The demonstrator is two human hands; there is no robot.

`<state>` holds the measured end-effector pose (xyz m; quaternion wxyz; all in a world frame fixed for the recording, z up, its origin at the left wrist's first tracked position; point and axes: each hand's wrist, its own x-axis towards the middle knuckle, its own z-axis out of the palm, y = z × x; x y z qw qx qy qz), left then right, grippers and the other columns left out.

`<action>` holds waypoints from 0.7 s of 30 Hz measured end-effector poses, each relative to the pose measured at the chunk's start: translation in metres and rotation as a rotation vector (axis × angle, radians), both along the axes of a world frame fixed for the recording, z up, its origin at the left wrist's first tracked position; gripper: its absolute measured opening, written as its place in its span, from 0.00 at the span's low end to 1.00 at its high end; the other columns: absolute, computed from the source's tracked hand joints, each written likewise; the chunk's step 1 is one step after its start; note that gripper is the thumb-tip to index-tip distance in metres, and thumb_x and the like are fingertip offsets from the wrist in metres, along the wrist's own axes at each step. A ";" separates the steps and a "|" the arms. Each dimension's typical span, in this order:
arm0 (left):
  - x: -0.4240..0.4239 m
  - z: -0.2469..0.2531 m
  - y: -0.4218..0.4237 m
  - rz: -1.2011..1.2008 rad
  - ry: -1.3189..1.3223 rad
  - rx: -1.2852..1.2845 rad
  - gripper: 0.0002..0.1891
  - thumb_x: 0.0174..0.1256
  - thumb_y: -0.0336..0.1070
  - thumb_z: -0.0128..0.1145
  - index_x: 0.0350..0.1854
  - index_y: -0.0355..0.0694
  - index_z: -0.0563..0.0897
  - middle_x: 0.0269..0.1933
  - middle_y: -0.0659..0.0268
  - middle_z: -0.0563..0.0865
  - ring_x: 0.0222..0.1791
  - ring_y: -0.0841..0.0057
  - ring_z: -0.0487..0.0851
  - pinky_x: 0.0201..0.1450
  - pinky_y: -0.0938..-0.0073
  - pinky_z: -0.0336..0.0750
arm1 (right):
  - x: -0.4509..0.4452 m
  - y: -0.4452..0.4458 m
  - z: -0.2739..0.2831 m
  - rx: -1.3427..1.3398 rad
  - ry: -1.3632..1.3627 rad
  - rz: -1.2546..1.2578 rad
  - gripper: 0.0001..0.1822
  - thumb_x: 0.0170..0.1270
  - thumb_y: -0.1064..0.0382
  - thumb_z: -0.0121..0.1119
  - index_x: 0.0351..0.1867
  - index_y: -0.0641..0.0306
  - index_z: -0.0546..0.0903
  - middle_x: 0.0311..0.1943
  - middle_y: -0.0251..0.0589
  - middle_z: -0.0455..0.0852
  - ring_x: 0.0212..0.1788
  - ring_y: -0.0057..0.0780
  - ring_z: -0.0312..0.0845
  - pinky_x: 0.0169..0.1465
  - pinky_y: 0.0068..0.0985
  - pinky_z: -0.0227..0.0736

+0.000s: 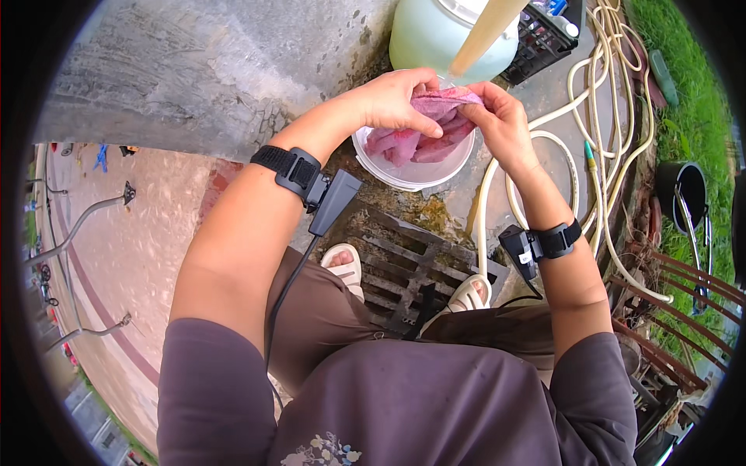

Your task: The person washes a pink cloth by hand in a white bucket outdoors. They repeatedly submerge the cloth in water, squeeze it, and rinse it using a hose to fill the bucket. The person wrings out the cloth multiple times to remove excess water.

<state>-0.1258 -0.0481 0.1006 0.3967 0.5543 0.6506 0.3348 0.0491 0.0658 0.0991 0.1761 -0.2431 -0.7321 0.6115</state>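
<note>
A wet, pinkish-purple cloth (440, 131) with redder patches hangs bunched over a white plastic bucket (408, 185). My left hand (399, 105) grips its left side, thumb in front and fingers at the upper edge. Between the thumb and fingers of my right hand (498, 119) the cloth's upper right part is pinched. Just above the cloth ends a cream-coloured pipe (486, 38), with what looks like clear water below its mouth. The cloth covers much of the bucket's inside.
Behind the bucket stands a large pale-green plastic container (417, 43), beside a black crate (539, 43). Loops of cream hose (606, 116) lie on the right. A slotted drain grate (402, 262) is by my feet, and a concrete slab (204, 76) rises at left.
</note>
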 end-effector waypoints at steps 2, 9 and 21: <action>-0.004 -0.019 -0.006 -0.060 0.169 -0.173 0.24 0.47 0.42 0.72 0.45 0.39 0.78 0.38 0.64 0.84 0.40 0.75 0.80 0.45 0.74 0.74 | 0.002 -0.001 0.012 0.002 0.008 0.006 0.09 0.60 0.70 0.57 0.42 0.69 0.80 0.30 0.33 0.85 0.31 0.14 0.76 0.36 0.16 0.72; -0.014 -0.078 0.001 0.060 -0.173 -0.134 0.15 0.61 0.41 0.62 0.46 0.39 0.80 0.39 0.59 0.85 0.39 0.69 0.82 0.46 0.70 0.75 | 0.014 0.011 0.025 -0.122 0.104 -0.045 0.08 0.63 0.70 0.55 0.42 0.69 0.79 0.32 0.34 0.84 0.31 0.16 0.78 0.36 0.17 0.73; -0.012 -0.017 0.003 0.011 -0.168 -0.009 0.17 0.60 0.37 0.64 0.50 0.37 0.81 0.43 0.67 0.85 0.42 0.83 0.79 0.50 0.79 0.73 | 0.025 0.017 -0.005 0.565 -0.389 0.125 0.28 0.54 0.65 0.67 0.58 0.65 0.75 0.52 0.48 0.80 0.54 0.35 0.77 0.54 0.30 0.73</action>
